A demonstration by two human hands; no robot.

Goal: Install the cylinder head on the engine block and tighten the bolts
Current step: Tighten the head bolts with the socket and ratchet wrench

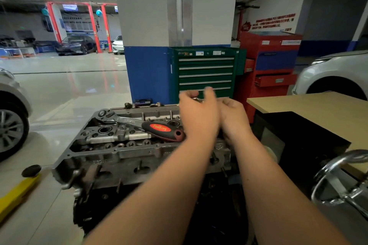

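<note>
The grey cylinder head (119, 151) sits on top of the dark engine block (103, 211) in the middle of the view. A ratchet wrench (159, 128) with a red and black handle lies loose across the head. My left hand (197, 115) hovers over the head's right end, thumb and fingers pinching a small shiny metal part (197, 100). My right hand (234, 119) is pressed against the left one with its fingers curled. Its fingertips are hidden behind the left hand, so what it holds cannot be told.
A wooden bench top (310, 109) stands at the right, with a chrome handwheel (342, 181) in front of it. Green (205, 73) and red (272, 61) tool cabinets stand behind the engine. Cars are parked at both sides. A yellow lift arm (18, 193) lies on the floor at the left.
</note>
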